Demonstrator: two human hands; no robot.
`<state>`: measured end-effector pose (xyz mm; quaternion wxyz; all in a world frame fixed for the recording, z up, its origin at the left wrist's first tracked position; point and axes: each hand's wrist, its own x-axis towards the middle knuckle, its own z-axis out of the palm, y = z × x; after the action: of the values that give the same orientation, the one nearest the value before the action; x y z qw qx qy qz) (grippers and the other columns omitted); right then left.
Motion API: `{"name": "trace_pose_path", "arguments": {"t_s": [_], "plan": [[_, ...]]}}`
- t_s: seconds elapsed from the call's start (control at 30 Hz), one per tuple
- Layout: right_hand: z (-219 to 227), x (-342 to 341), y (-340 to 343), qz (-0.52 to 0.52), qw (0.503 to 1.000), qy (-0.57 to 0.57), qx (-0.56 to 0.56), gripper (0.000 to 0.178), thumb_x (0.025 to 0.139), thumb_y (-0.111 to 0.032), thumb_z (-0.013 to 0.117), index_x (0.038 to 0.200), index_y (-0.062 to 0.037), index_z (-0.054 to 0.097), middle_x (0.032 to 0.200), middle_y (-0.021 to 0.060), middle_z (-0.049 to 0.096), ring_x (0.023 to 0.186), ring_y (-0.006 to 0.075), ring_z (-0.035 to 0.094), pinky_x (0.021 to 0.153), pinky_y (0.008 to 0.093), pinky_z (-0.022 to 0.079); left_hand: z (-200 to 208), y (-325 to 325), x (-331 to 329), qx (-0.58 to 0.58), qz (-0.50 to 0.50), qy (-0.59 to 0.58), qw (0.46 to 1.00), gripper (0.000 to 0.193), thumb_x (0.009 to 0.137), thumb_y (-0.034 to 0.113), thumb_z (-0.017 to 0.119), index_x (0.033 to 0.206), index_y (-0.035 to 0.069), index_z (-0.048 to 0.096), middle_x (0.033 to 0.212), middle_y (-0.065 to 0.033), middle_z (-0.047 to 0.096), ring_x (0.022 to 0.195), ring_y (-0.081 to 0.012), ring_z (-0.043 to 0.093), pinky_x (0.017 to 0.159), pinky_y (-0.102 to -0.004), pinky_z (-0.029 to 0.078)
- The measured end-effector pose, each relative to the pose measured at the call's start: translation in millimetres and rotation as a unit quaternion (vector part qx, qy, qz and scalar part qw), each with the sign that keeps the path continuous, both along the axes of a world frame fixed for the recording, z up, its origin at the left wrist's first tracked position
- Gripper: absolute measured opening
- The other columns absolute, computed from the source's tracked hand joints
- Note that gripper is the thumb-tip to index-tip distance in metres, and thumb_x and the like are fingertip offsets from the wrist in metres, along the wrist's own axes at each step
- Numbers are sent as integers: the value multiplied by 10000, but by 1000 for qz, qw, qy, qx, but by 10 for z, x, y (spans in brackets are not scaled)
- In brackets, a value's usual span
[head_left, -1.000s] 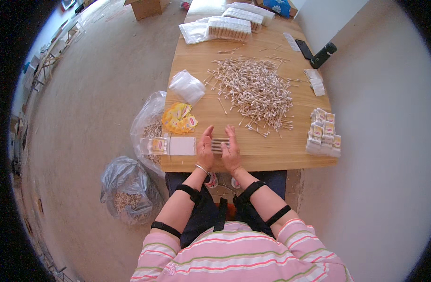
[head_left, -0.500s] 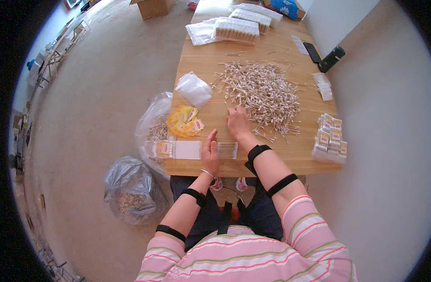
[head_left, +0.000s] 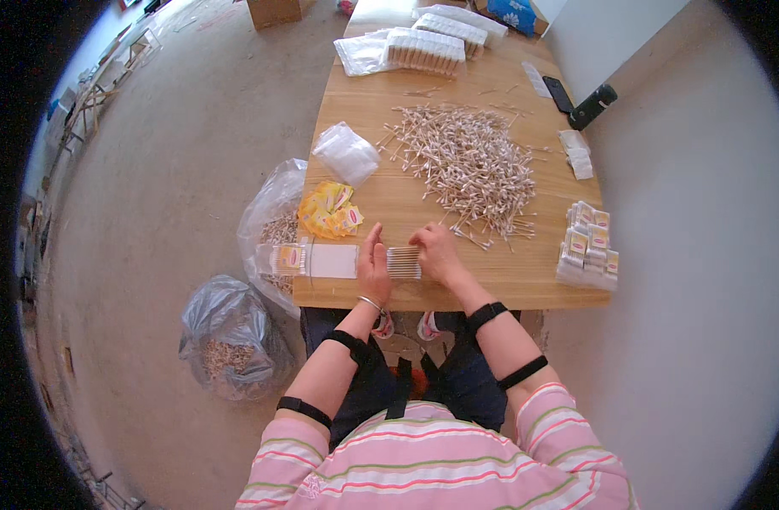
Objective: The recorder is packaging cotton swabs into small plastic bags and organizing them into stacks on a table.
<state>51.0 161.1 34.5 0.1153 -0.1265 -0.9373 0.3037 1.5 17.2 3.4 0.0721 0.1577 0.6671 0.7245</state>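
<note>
Beside a row of cotton swabs (head_left: 402, 263) on the wooden table, my left hand (head_left: 373, 265) stands on edge, its fingers stretched out and its palm side against the swabs' left ends. My right hand (head_left: 439, 253) is at the row's right end. Its fingers are pinched together at the swab tips, on a cotton swab as far as I can see. Left of my left hand lies a flat white card or box piece (head_left: 333, 261). A clear pack of swabs with a yellow label (head_left: 288, 259) adjoins it at the table's left edge.
A large heap of loose swabs (head_left: 474, 161) covers the table's middle. Yellow labels (head_left: 330, 210) and clear bags (head_left: 345, 153) lie left. Filled packs (head_left: 589, 246) stand right, bundled swabs (head_left: 425, 51) at the far end. A bottle (head_left: 593, 107) stands by the wall; a plastic sack (head_left: 237, 340) sits on the floor.
My right hand has come from the near-left edge of the heap back toward me, to the right end of the swab row. My left hand stays beside the row.
</note>
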Motion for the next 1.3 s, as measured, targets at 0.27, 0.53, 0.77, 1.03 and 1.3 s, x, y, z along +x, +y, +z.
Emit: {"name": "trace_pose_path", "arguments": {"t_s": [0.27,0.53,0.77,1.03,1.3], "plan": [[-169,263,-311,-183,955,126,-197,367,879,-105,469,1231,-7,496,1361,178,415,1286,300,371,1076,364,272,-41,-24,-21,34,-49,-45,997,488,982,321,418,1300,-49,436,1315,-152,475,1222,-222,440,1039,-323,332],[-180,244,-575,-84,951,140,-261,534,910,-183,430,1381,25,288,1460,235,232,1383,358,171,1126,428,157,-39,-23,-35,17,-78,-54,995,497,989,331,390,1303,-52,428,1321,-169,469,1248,-252,423,1073,-354,297],[-9,503,-561,45,985,-99,137,718,886,-328,501,1390,88,204,1465,261,188,1390,367,133,1133,439,124,-113,-29,-36,41,-62,-36,997,456,1000,290,350,1317,-28,427,1323,-173,481,1256,-245,428,1047,-326,319],[-24,504,-609,56,973,-108,198,915,792,-499,575,1381,100,210,1471,264,154,1393,374,95,1138,452,93,22,-4,-26,-12,-65,-22,998,416,989,252,371,1300,-11,455,1316,-168,493,1249,-263,435,1054,-344,305],[9,524,-584,72,972,-109,196,1017,715,-527,622,1388,93,178,1460,263,172,1384,381,120,1139,451,94,177,-427,290,-226,-59,237,943,346,822,92,563,1159,19,543,1100,-183,538,1068,-337,489,963,-402,359]]}}
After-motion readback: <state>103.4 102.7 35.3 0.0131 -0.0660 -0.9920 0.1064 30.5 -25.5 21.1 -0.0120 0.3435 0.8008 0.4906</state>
